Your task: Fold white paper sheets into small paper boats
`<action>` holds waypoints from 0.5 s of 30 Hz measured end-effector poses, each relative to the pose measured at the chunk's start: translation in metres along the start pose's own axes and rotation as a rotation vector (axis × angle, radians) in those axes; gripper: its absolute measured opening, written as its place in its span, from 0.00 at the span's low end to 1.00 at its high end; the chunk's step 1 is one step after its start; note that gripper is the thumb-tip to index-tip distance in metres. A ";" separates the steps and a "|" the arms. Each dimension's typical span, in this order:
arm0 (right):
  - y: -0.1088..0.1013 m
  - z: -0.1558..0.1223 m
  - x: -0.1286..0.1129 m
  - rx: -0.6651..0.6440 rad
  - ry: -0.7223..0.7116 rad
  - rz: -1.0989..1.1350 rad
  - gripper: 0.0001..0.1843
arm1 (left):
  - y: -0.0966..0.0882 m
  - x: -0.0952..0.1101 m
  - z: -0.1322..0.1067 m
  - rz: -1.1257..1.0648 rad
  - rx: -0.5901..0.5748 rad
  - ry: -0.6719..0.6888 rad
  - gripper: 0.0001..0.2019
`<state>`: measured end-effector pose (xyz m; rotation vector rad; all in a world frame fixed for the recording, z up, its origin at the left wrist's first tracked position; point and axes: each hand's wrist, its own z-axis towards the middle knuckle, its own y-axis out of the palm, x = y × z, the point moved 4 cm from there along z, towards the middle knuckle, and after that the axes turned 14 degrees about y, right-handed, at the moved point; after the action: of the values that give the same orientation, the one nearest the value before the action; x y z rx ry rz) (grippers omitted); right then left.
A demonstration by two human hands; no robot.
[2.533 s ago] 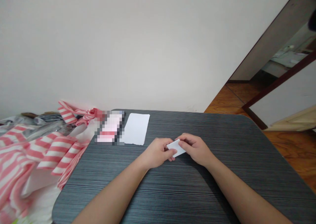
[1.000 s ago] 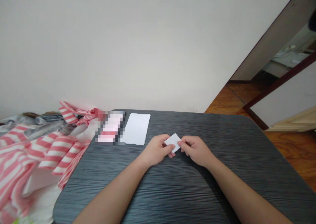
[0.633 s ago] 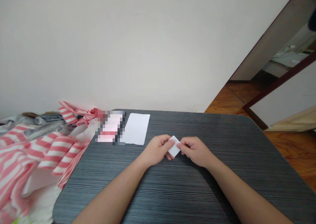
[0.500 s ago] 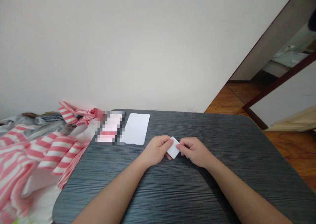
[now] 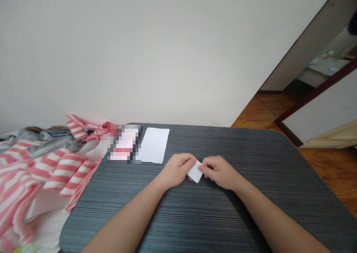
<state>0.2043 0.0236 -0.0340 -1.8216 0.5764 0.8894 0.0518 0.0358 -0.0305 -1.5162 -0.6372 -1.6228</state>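
Both my hands meet over the middle of a dark grey striped table [image 5: 251, 208]. Between them is a small white folded piece of paper [image 5: 195, 172]. My left hand [image 5: 178, 169] pinches its left edge with curled fingers. My right hand [image 5: 220, 171] pinches its right edge, thumb and fingers pressed together. The paper is tilted, its lower corner close to the tabletop.
A white sheet of paper [image 5: 154, 145] lies flat at the far left of the table, beside a blurred pink and white item [image 5: 124, 144]. Red and white striped bags [image 5: 41, 175] pile up left of the table. Wooden floor [image 5: 334, 163] and a doorway lie to the right.
The small paper has been turned between my fingers, from lying flatter and higher to tilted lower. Both hands stayed at the same spot.
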 end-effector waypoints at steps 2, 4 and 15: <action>0.000 0.000 -0.001 0.007 0.015 0.010 0.17 | 0.000 0.002 0.000 -0.014 0.001 0.000 0.17; -0.001 0.000 0.000 0.026 0.034 0.025 0.17 | 0.000 0.000 0.000 -0.047 0.015 -0.012 0.16; -0.006 0.002 0.015 0.163 0.096 0.154 0.17 | 0.004 -0.013 -0.002 -0.252 0.001 -0.101 0.15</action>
<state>0.2176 0.0283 -0.0428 -1.6956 0.8358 0.8340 0.0537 0.0347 -0.0439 -1.5751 -0.9149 -1.7384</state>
